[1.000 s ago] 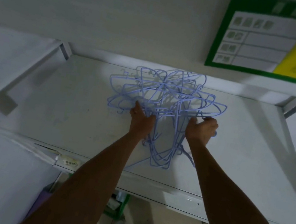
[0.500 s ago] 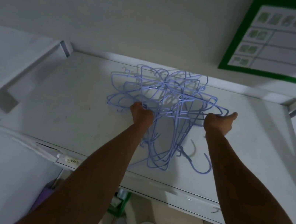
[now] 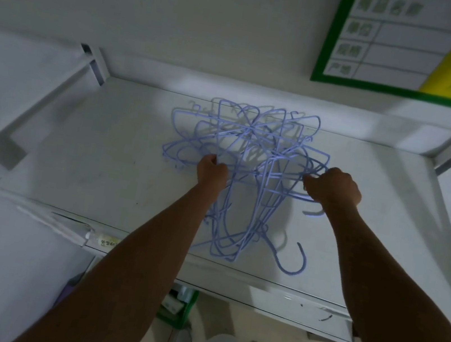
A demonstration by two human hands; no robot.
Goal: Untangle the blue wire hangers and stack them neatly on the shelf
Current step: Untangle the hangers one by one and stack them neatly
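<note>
— Where does the tangle sit?
— Mid-width on the shelf (image 3: 77, 165). The blue wire hangers (image 3: 247, 144) run from near the back edge to the front edge, long axis back-to-front.
— And each grip?
— The left hand (image 3: 212, 170) is curled round wires left of centre, and the right hand (image 3: 334, 186) pinches a wire at the right side. The tail hangs between them, so the pull probably goes sideways.

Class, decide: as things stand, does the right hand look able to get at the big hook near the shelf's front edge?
Probably yes: the hook lies uncovered on the shelf, nearer than the right hand, which must first release the tangled hangers.
</note>
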